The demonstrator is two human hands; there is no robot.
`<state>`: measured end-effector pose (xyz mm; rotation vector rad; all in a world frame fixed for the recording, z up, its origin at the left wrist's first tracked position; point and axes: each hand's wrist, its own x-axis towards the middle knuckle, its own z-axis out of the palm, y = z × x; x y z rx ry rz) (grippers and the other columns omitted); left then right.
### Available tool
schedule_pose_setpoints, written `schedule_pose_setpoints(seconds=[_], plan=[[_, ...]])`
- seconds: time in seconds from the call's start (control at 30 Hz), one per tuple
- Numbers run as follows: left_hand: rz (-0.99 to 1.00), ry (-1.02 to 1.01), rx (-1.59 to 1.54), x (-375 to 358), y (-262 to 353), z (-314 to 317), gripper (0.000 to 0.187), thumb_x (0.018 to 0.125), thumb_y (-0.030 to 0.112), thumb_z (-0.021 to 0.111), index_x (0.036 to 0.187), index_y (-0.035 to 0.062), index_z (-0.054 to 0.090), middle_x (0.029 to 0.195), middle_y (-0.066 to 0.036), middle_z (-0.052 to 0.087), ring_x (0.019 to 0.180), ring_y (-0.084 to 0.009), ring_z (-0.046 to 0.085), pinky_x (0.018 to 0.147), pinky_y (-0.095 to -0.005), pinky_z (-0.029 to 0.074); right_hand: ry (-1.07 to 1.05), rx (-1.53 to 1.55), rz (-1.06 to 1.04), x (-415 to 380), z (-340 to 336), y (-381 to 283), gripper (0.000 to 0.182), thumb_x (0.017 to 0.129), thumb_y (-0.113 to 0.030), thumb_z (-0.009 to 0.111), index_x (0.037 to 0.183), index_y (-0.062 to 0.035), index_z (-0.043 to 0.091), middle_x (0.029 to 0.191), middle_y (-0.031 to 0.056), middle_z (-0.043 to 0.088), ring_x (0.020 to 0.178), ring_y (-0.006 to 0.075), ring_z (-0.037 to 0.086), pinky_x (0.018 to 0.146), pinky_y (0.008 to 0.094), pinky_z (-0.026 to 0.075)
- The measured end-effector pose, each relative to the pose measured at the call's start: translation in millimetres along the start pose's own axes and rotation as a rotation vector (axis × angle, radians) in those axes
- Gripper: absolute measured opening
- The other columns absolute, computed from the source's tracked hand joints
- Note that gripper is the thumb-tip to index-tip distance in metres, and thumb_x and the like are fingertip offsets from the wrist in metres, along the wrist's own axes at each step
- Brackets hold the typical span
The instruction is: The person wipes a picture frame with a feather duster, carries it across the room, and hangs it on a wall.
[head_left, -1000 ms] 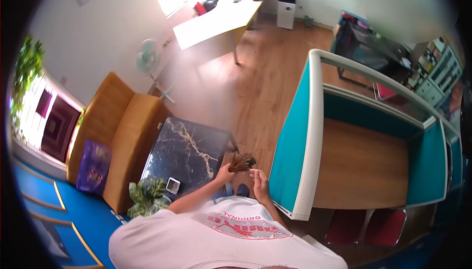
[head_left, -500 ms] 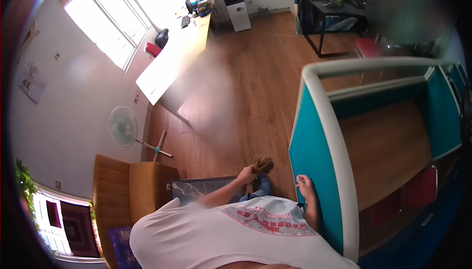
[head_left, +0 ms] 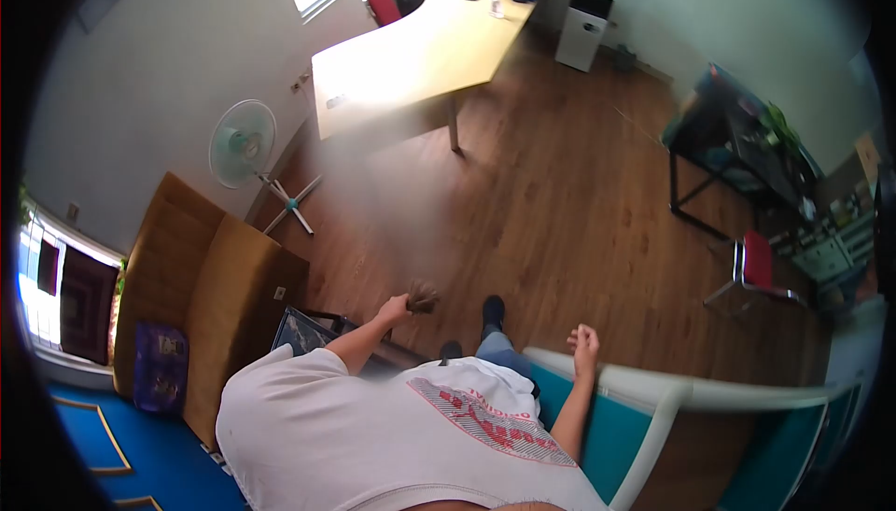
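My left hand is closed around a brown, feathery duster, whose fanned tip points away from me over the wooden floor. The duster's handle is hidden in the fist. My right hand is raised beside the teal partition, its fingers loosely bent and a little apart, with nothing visible in them. A dark marble-patterned table lies below my left forearm, partly covered by it. My foot in a dark shoe stands on the floor between the two hands.
Left of me are a brown sofa with a purple cushion and a standing fan. A wooden desk stands ahead. On the right are a red chair, a black-framed table and cubicle partitions.
My body and view have turned right and moved forward past the partition's end. The duster stays in my left hand; my right hand has come away from the teal panel.
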<state>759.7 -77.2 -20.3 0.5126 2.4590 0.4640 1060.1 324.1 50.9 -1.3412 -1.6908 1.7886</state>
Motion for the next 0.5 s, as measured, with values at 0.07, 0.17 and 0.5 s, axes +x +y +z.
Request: schedule_pose_setpoints(seconds=[0.07,0.17,0.5], plan=[[-0.059,-0.039,-0.022,30.6,-6.7,-13.5,0.033,0.078,0.019,0.064,0.108,0.0066,0.061,0.107,-0.021,0.066,0.104,-0.039,0.061,0.086,-0.0475,0.05,-0.02,0.037,0.132,43.7,19.2,22.5,0.028,0.096,-0.037,0.058,0.104,-0.0102,0.059,0.085,0.003,0.065,0.063,0.0111,0.061,0.054,0.0232,0.046],[-0.129,-0.031,-0.046,53.0,-9.3,-30.6,0.033,0.078,0.019,0.064,0.109,0.0074,0.062,0.107,-0.02,0.066,0.103,-0.0385,0.062,0.087,-0.0458,0.05,-0.105,0.012,0.328,107.7,56.8,47.0,0.027,0.097,-0.035,0.055,0.098,-0.0083,0.056,0.079,0.0042,0.062,0.061,0.0116,0.06,0.048,0.0241,0.044],[-0.418,0.403,-0.404,90.2,3.2,-120.5,0.053,0.076,0.017,0.061,0.128,0.0062,0.055,0.12,-0.024,0.06,0.115,-0.0397,0.056,0.099,-0.0447,0.045,-0.988,-1.231,0.491,389.1,249.8,49.8,0.04,0.092,-0.037,0.061,0.115,-0.004,0.059,0.089,0.011,0.068,0.07,0.0242,0.067,0.061,0.0379,0.055]])
